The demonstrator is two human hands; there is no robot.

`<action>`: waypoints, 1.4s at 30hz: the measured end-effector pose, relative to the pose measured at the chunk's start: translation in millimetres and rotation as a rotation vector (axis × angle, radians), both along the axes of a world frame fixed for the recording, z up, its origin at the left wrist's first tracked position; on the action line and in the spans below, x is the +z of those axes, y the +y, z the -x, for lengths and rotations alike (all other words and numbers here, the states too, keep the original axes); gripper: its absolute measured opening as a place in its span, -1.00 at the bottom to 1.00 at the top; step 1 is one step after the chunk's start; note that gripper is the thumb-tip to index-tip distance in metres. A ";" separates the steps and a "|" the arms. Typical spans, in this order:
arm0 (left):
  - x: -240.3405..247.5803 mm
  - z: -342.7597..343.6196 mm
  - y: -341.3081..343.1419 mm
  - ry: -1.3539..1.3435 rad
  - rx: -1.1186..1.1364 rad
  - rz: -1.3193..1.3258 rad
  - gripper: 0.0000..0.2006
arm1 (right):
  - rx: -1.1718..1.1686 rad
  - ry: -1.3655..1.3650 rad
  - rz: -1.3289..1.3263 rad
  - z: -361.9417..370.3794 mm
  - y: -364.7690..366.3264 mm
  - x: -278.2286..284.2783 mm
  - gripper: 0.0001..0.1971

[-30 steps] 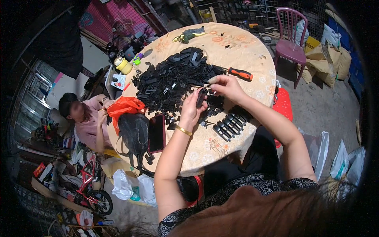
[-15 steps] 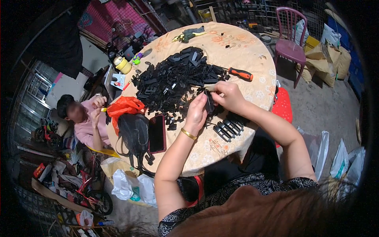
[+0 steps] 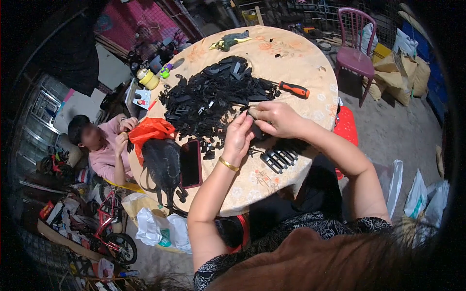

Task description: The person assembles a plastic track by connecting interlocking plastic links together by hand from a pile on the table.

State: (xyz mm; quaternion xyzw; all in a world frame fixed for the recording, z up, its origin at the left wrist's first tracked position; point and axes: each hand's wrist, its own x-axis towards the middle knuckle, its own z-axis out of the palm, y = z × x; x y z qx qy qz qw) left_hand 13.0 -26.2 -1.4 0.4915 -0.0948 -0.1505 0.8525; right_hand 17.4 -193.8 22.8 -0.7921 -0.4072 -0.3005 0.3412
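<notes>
Both my hands meet over the round table, at the near right edge of a heap of black plastic parts [image 3: 208,92]. My left hand [image 3: 239,136], with a gold bangle on its wrist, pinches a small black plastic part [image 3: 253,127]. My right hand [image 3: 277,119] grips the same part from the other side, its thumb and fingers bent around it; most of it is hidden by the fingers. Just below my hands, a row of black pieces with shiny rods [image 3: 278,160] lies side by side on the cloth. More dark parts lie under my right wrist.
An orange-and-black screwdriver [image 3: 294,90] lies right of the heap. A phone [image 3: 191,164], a black mesh bag [image 3: 162,165] and a red plastic bag [image 3: 149,133] sit at the left. A toy dinosaur [image 3: 229,40] lies at the far edge. A person in pink [image 3: 109,150] sits at the left.
My right hand has turned slightly, its fingers closing further over the black part. The view has shifted a little. The person at the left has brought their hands lower and closer together.
</notes>
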 end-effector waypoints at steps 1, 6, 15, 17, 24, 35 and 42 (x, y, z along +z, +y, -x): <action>0.8 -0.1 -1.2 0.012 -0.003 0.000 -0.72 | 0.022 0.011 0.026 1.0 -0.6 0.8 -0.82; -2.2 2.1 -7.1 0.027 0.024 -0.042 -0.71 | -0.015 0.047 0.057 16.1 -3.0 0.5 -0.76; 10.9 11.9 -1.0 -1.080 0.135 -1.109 -0.54 | -0.447 0.372 -0.061 37.3 -76.6 6.2 -0.65; 6.8 12.6 12.6 -1.204 -0.009 -1.380 -0.52 | -0.507 0.490 0.094 37.6 -101.4 -7.5 -0.69; -16.2 -9.4 14.1 -1.226 -0.055 -1.579 -0.46 | -0.397 0.353 0.148 43.8 -100.7 -35.0 -0.79; -22.2 -77.0 -30.1 -1.186 0.225 -1.345 -0.65 | -0.185 0.359 0.098 -32.8 -75.6 -34.7 -0.79; -4.6 -99.5 -41.4 -1.074 0.240 -1.583 -0.86 | -0.199 0.416 0.380 -62.3 -54.5 -50.1 -0.85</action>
